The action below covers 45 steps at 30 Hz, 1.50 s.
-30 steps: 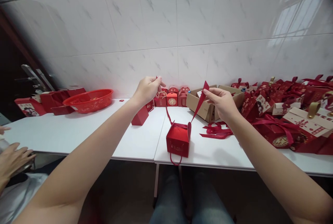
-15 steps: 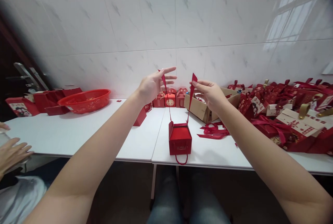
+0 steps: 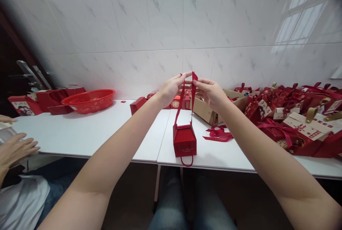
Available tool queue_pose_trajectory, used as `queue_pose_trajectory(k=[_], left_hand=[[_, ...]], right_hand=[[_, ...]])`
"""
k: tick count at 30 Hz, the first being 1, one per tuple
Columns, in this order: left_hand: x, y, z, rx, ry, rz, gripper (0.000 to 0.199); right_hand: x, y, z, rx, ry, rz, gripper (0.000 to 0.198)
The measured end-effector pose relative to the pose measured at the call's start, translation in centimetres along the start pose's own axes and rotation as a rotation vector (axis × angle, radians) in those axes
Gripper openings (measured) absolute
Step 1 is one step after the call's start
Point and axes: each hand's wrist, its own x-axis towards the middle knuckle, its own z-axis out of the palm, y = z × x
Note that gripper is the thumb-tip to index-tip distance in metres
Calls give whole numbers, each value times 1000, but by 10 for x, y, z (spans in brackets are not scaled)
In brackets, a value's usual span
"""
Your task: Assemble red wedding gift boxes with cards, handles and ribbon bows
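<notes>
A small red gift box stands near the front edge of the white table, with a thin cord handle hanging toward me. A dark red ribbon rises from both sides of its top. My left hand pinches one end of the ribbon between thumb and fingers. The other end is between the thumb and fingertips of my right hand. Both hands are raised above the box, fingertips close together. Loose red ribbons lie on the table to the right of the box.
Behind my hands are a cardboard carton and several red boxes. Many decorated gift boxes crowd the right side. A red plastic basin and more red boxes sit left. Another person's hand shows at far left.
My left hand has moved right, bringing its ribbon end close to the one in my right hand. Its spread fingers have drawn in. The box stays in place.
</notes>
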Motion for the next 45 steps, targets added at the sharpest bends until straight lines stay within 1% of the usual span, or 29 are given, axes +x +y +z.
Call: queue_pose_trajectory(k=[5,8,10,17,20,25,27,30,34,36,38,40,42,45], left_hand=[[6,0,-9,82,66,79,44],[10,0,-13,106,72,66,44],[12,-1,-14,102,59,50,44],[14,-5,-15,64,9,67,46],[13,-5,-15,79,-7,65,46],[10,0,-7,153,-97,105,45],[10,5,-2,207,-117,112,43],[12,9,3,296,-114,114,38],[17,9,0,381,-77,109,35],[20,8,-3,439,-63,110,35],[22,9,-5,505,-57,99,36],[24,10,-6,566,-56,70,37],[26,12,-4,622,-41,32,37],[27,13,-1,663,-17,-4,38]], right_hand=[[-5,-4,0,-15,56,24,19],[-7,-6,1,-87,115,19,18],[-7,-7,1,-114,133,5,17],[-11,-13,4,-124,106,-14,21],[-10,-11,4,-113,130,-14,22],[1,-4,6,-119,142,-34,20],[6,-2,10,-139,129,-40,22],[11,0,14,-161,89,-76,23],[9,0,13,-182,-16,-115,18],[4,-2,13,-220,-80,-128,21],[-1,-5,14,-316,-100,-161,30],[-3,-6,16,-432,-63,-204,33],[-2,-4,19,-507,20,-233,28],[5,1,20,-518,128,-239,28]])
